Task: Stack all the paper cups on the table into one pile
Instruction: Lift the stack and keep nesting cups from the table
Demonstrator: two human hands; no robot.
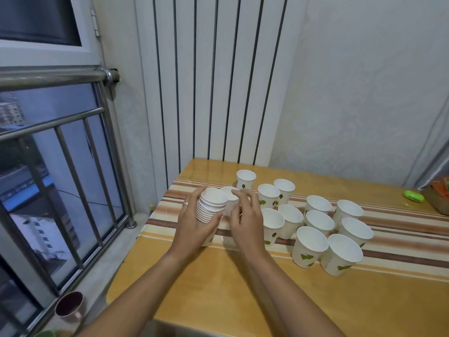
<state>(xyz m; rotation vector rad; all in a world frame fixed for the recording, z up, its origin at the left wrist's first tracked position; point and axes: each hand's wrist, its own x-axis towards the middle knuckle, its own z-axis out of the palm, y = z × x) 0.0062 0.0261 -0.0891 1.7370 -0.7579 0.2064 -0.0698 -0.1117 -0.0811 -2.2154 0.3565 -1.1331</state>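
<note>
My left hand (194,224) grips a stack of nested white paper cups (211,206) near the table's left side, the stack leaning slightly. Right behind it stands a single white cup (230,199), and my right hand (245,215) curls its fingers round this cup's right side. Several more white cups with green leaf prints stand upright to the right, among them a far one (246,179), a near pair (309,246) (341,254) and a middle group (318,207).
The table (243,300) is yellow wood with a striped runner. A green object (413,197) and a basket (437,198) sit at the far right edge. A radiator (209,81) stands behind, a barred window (60,166) to the left, a dark cup (70,307) on the sill.
</note>
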